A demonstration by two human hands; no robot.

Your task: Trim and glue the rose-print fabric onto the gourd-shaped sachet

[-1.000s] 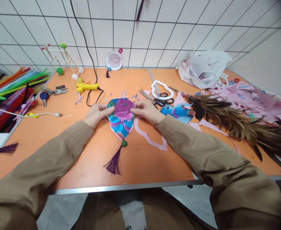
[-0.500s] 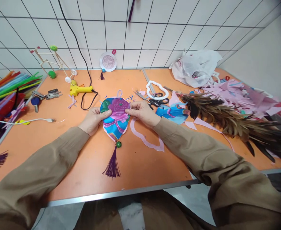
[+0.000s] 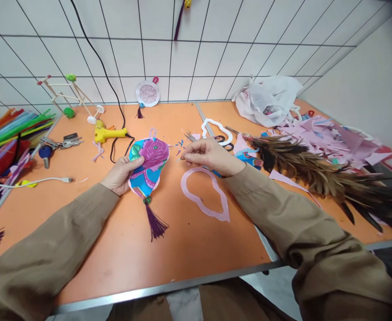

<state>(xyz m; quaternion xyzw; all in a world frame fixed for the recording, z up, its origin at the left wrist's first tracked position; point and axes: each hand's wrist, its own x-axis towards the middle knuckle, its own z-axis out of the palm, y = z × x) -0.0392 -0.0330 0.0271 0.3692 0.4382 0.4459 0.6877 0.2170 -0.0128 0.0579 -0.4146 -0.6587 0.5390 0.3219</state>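
So the flat rose-print ornament [image 3: 154,154] is in the left hand [image 3: 117,176], over the near-middle part of the orange surface [image 3: 169,263], tilted a bit, and I honestly can't tell if its lower end touches down. That hand is mostly closed on the ornament's left side, thumb on the front face and fingers tucked behind. Right hand [image 3: 214,157] is off to the other side, apart from it, fingers loosely curled with thumb close to them; I can't see anything in there, but the fingertips are too bunched to be sure. Handling-wise I'd guess it's super light, stiffish but bendy like backed fabric, maybe a little slick on the shiny print. I'd pinch it by the side edges, not by the thin hanging loop [image 3: 152,133] up top or the green bead [image 3: 147,200] at the bottom tip, since those look like the weak spots. The purple tassel [image 3: 156,224] is floppy and probably snags easily. Just below the right hand there's a pink outline cutout [image 3: 185,185], thin and likely easy to crease. Farther out: a yellow glue gun [image 3: 112,133] past the left hand, scissors [image 3: 229,146] by a white outline frame [image 3: 227,129], and a feather duster [image 3: 292,156] over right.
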